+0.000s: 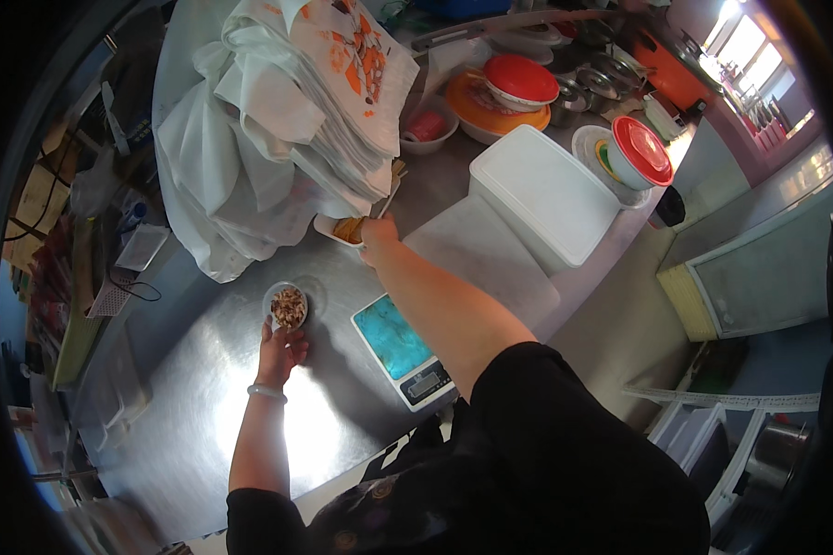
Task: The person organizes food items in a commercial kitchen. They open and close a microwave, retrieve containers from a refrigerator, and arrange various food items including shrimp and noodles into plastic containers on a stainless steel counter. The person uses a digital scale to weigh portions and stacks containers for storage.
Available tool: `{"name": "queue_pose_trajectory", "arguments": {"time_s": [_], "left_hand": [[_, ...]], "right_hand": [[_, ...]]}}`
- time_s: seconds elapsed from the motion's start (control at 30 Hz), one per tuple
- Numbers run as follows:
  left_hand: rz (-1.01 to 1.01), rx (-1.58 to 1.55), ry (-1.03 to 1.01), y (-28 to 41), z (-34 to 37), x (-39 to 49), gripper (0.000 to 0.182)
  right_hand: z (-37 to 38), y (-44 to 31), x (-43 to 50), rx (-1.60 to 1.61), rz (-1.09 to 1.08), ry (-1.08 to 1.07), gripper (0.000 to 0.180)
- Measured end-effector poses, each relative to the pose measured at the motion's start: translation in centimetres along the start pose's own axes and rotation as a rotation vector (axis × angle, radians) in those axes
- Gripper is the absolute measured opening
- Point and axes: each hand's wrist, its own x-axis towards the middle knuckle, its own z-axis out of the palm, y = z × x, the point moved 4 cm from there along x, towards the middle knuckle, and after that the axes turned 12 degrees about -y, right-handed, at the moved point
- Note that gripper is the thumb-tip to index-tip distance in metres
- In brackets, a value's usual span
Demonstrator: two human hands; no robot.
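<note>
My left hand (282, 350) is at the near rim of a small clear round bowl (304, 305) of chopped brown food (289, 308), with its fingers against the bowl. A pale bangle (266, 393) circles that wrist. Stretched forward, my right hand (380, 237) closes on the right end of a white dish (323, 225) holding orange-brown food (349, 229). A slim pale handle (390, 196) rises beside those fingers; whether they also grip it is hidden. Beneath my right forearm lies a kitchen scale (393, 340) with a blue-green top, partly covered by the arm.
White plastic bags (271, 132) bulge over the steel table (180, 416) at the far left. To the right are a white cutting board (472, 243) and a lidded white box (545, 191). Red-lidded bowls (520, 78) and metal pots (597, 83) stand behind.
</note>
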Motion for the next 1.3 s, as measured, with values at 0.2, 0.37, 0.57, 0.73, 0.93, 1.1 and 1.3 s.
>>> {"name": "queue_pose_trajectory", "arguments": {"time_s": [0.2, 0.37, 0.57, 0.73, 0.93, 1.1, 1.3], "left_hand": [[-0.016, -0.051, -0.135, 1.0, 2.6, 3.9, 0.064], [0.010, -0.057, -0.220, 1.8, 5.1, 5.2, 0.065], [0.096, 0.326, -0.155, 2.0, 5.3, 0.0, 0.046], [0.029, 0.277, -0.501, -2.5, 12.8, -8.6, 0.033], [-0.089, 0.566, -0.625, -4.7, 24.3, -9.2, 0.033], [0.931, 1.425, -0.415, -3.8, 32.5, -11.2, 0.048], [0.682, 2.225, -0.126, -7.3, 44.1, -7.6, 0.055]], "right_hand": [[-0.5, 0.3, 1.6, -0.154, -0.114, 0.085, 0.047], [0.1, -0.3, 0.2, -0.151, -0.124, 0.095, 0.047], [-3.9, 0.0, -13.1, -0.567, -0.456, -0.531, 0.039], [-20.8, -1.4, -25.3, -0.633, -0.997, 0.310, 0.027], [-31.1, -2.0, -23.4, -0.514, -0.693, 0.243, 0.025], [-32.6, -3.5, -21.2, -0.723, -0.490, 0.040, 0.017], [-34.2, -4.0, -19.8, -0.175, -0.038, -0.238, 0.018]]}}
